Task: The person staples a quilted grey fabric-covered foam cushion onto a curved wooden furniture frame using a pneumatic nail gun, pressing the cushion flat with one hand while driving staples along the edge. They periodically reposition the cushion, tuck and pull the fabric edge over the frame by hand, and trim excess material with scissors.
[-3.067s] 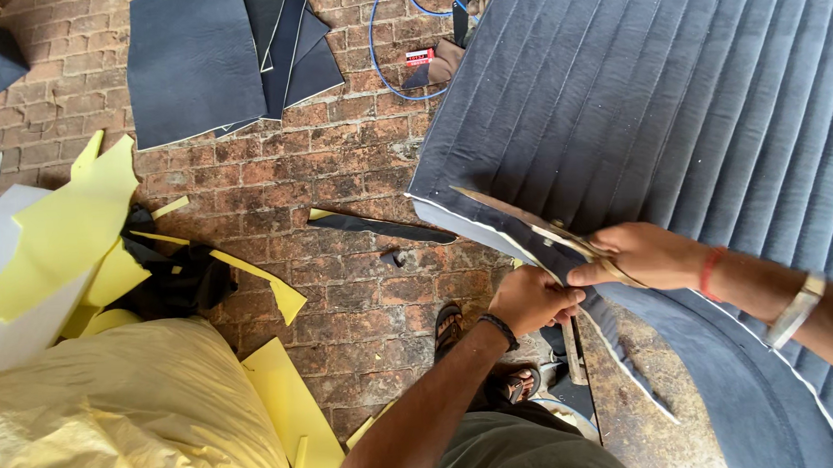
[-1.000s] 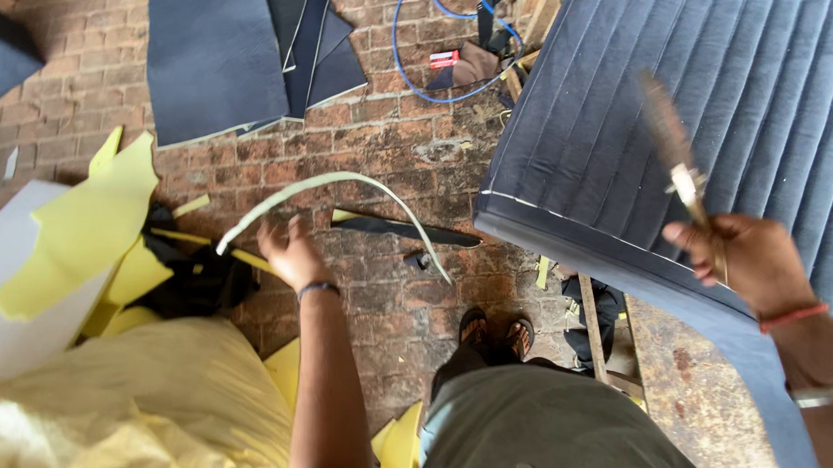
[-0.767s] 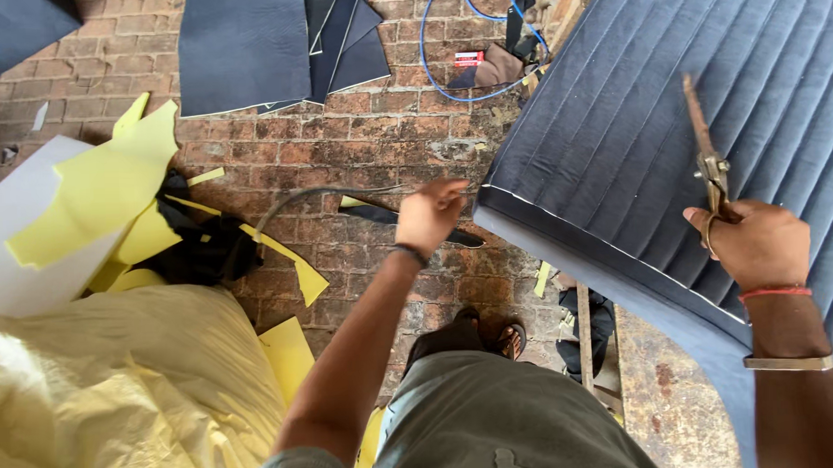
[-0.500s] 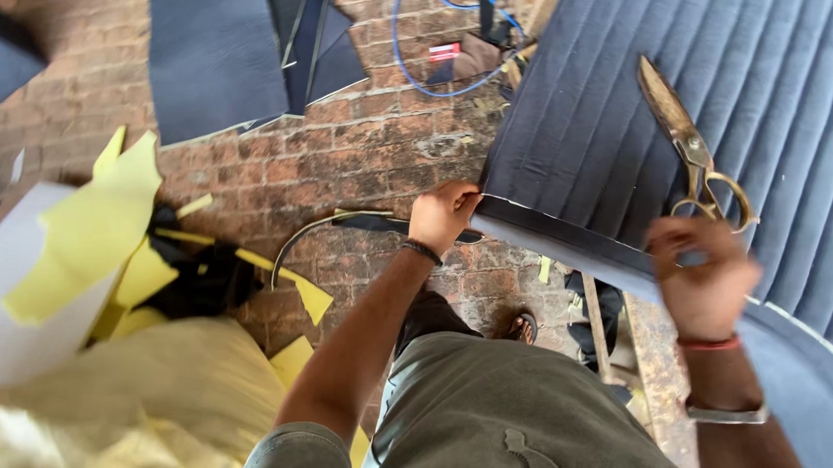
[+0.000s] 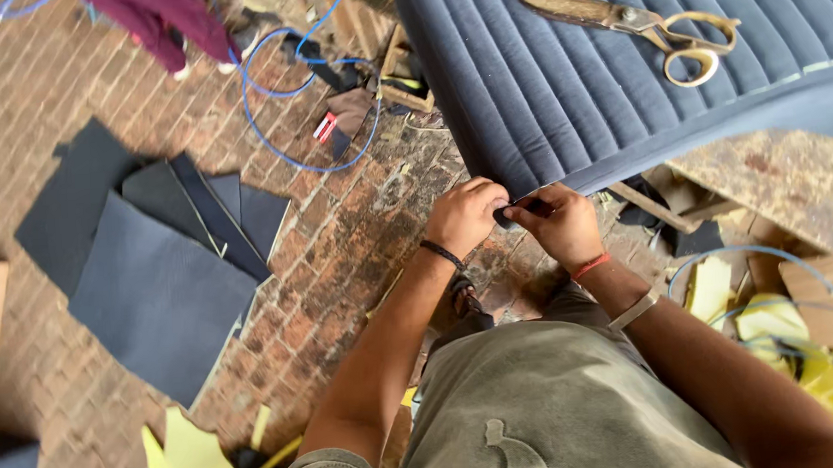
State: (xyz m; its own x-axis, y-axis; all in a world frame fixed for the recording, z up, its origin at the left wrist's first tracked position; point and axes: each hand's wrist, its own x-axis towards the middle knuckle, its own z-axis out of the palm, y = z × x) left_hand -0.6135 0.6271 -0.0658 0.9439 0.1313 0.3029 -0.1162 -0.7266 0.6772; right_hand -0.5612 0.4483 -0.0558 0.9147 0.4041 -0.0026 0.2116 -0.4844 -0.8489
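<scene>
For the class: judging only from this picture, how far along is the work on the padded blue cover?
Done: cutting seems paused, since the scissors lie set down on the ribbed blue cover, and cut dark pieces lie on the brick floor. In hand: the left hand and right hand pinch the cover's corner together. Left: probably the rest of that edge; its finish cannot be judged.

The padded cover (image 5: 614,79) is dark blue with straight stitched lines running across it. The scissors (image 5: 640,23) on it are gold and brown. The floor (image 5: 343,246) is red-brown brick. Flat sheets (image 5: 151,289) on it are dark blue and grey. A thin cable (image 5: 274,128) is bright blue. Foam scraps (image 5: 189,450) are yellow. The left wrist band (image 5: 442,253) is black, the right one (image 5: 590,266) is red. The trousers (image 5: 552,405) are olive green.
</scene>
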